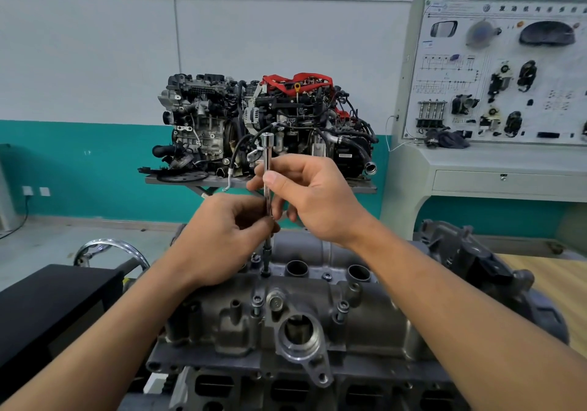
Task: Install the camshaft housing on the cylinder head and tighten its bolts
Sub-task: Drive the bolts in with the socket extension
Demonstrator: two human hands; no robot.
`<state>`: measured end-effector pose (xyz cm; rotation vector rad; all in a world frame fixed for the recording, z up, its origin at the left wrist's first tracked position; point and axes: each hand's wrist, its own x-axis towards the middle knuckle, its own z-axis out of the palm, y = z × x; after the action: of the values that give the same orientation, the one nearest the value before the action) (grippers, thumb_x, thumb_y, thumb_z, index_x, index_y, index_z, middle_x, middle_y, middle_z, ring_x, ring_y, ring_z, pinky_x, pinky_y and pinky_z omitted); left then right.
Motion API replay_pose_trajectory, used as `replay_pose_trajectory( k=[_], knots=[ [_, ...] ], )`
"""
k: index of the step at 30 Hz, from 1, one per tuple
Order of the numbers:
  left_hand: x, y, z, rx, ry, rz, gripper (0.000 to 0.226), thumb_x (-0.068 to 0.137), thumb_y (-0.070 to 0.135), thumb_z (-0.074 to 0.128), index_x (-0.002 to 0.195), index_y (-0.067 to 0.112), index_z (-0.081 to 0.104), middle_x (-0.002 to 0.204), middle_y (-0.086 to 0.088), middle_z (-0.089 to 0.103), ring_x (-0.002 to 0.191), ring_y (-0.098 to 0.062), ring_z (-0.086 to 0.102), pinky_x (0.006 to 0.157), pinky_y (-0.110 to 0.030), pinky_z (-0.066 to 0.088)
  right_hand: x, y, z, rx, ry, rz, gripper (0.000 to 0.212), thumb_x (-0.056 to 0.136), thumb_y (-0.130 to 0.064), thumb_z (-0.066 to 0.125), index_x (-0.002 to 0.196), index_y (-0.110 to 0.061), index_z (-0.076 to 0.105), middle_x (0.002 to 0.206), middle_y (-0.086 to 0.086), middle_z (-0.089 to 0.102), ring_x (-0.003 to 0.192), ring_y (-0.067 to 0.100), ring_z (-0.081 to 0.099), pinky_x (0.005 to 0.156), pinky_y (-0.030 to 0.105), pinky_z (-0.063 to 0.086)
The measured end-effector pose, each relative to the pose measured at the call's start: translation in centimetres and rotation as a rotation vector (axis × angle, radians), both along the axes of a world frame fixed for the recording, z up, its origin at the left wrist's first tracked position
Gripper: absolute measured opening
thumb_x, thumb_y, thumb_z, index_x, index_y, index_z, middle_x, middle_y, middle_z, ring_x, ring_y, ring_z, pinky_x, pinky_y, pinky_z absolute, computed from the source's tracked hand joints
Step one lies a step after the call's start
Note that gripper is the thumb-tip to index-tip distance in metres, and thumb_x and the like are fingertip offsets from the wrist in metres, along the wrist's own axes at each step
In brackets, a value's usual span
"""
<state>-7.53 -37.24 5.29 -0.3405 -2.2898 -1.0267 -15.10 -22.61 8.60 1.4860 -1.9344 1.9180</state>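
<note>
My right hand [313, 196] pinches the upper shaft of the chrome extension bar [266, 162] between thumb and fingertips, and my left hand [222, 239] pinches it lower down. The bar stands upright, its tip on a bolt [265, 272] at the far edge of the camshaft housing [320, 302], which sits on the cylinder head [286, 390].
</note>
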Motion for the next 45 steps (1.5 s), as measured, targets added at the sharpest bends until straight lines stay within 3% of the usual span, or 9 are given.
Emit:
replay_pose_trajectory(
  k=[5,10,13,18,22,25,31,39,45],
  knots=[
    [0.0,-0.1,0.1,0.105,0.081,0.089,0.012,0.079,0.026,0.083,0.070,0.025,0.075,0.065,0.010,0.073,0.055,0.002,0.061,0.054,-0.011,0.047,-0.4,0.0,-0.1,-0.023,0.013,-0.088,0.019,0.084,-0.009,0.078,0.080,-0.012,0.059,0.079,0.015,0.065,0.050,0.010,0.057,0.047,0.017,0.046],
    [0.2,0.2,0.2,0.034,0.028,0.028,0.022,0.091,0.011,0.068,0.070,0.016,0.073,0.050,0.010,0.057,0.044,0.002,0.042,0.045,-0.006,0.032,-0.2,0.2,0.0,0.008,-0.002,0.018,0.017,0.098,-0.005,0.059,0.109,0.007,0.065,0.099,0.014,0.073,0.049,0.012,0.057,0.046,0.012,0.044],
    [0.3,0.3,0.2,0.021,0.015,0.003,0.023,0.093,0.011,0.066,0.071,0.017,0.072,0.048,0.015,0.055,0.042,0.002,0.042,0.043,-0.007,0.031,0.0,0.1,0.0,0.012,0.018,-0.015,0.011,0.098,-0.001,0.058,0.100,0.006,0.067,0.091,0.013,0.072,0.047,0.008,0.056,0.045,0.012,0.042],
    [-0.1,-0.3,-0.1,0.112,0.092,0.099,0.016,0.074,0.036,0.083,0.073,0.022,0.076,0.067,0.004,0.075,0.059,-0.014,0.069,0.058,-0.024,0.053,-0.4,0.1,-0.1,-0.031,0.003,-0.108,0.020,0.084,-0.007,0.077,0.080,-0.009,0.058,0.069,0.007,0.060,0.048,0.010,0.053,0.047,0.019,0.047],
    [0.0,-0.2,-0.1,0.055,0.082,0.057,0.015,0.085,0.024,0.077,0.071,0.027,0.073,0.064,0.011,0.073,0.054,0.002,0.063,0.051,-0.009,0.045,-0.1,0.0,-0.1,-0.007,-0.006,0.016,0.013,0.096,-0.005,0.062,0.105,0.002,0.066,0.088,0.008,0.072,0.047,0.004,0.053,0.045,0.013,0.043],
    [0.2,0.0,0.1,0.032,0.051,-0.010,0.027,0.092,0.016,0.069,0.069,0.031,0.069,0.061,0.016,0.070,0.057,0.005,0.064,0.054,-0.004,0.043,-0.2,0.0,-0.2,0.042,0.096,-0.008,0.020,0.100,-0.004,0.055,0.098,0.010,0.070,0.062,-0.010,0.066,0.048,0.003,0.052,0.048,0.011,0.042],
    [-0.2,-0.4,0.4,0.052,-0.040,-0.109,0.017,0.096,0.018,0.063,0.089,0.010,0.075,0.079,-0.007,0.077,0.078,-0.015,0.076,0.073,-0.021,0.060,0.0,-0.4,-0.3,-0.016,0.166,-0.191,0.023,0.094,-0.008,0.066,0.076,0.004,0.072,0.054,0.008,0.066,0.043,0.012,0.061,0.048,0.018,0.047],
    [-0.3,-0.5,1.2,-0.041,-0.077,-0.107,0.013,0.096,0.015,0.063,0.093,0.009,0.074,0.082,-0.004,0.077,0.079,-0.014,0.075,0.079,-0.038,0.061,0.0,-0.1,-0.1,0.006,0.184,-0.261,0.025,0.094,-0.011,0.068,0.074,0.004,0.072,0.055,0.008,0.067,0.044,0.013,0.063,0.047,0.022,0.049],
    [0.5,-1.7,3.1,0.105,0.035,-0.139,0.008,0.086,0.022,0.071,0.089,0.024,0.079,0.081,0.006,0.079,0.075,-0.007,0.075,0.070,-0.021,0.060,1.0,-1.3,3.0,0.021,0.196,-0.135,0.027,0.101,-0.011,0.056,0.087,0.005,0.072,0.058,0.014,0.064,0.046,0.012,0.056,0.047,0.021,0.048]
  ],
)
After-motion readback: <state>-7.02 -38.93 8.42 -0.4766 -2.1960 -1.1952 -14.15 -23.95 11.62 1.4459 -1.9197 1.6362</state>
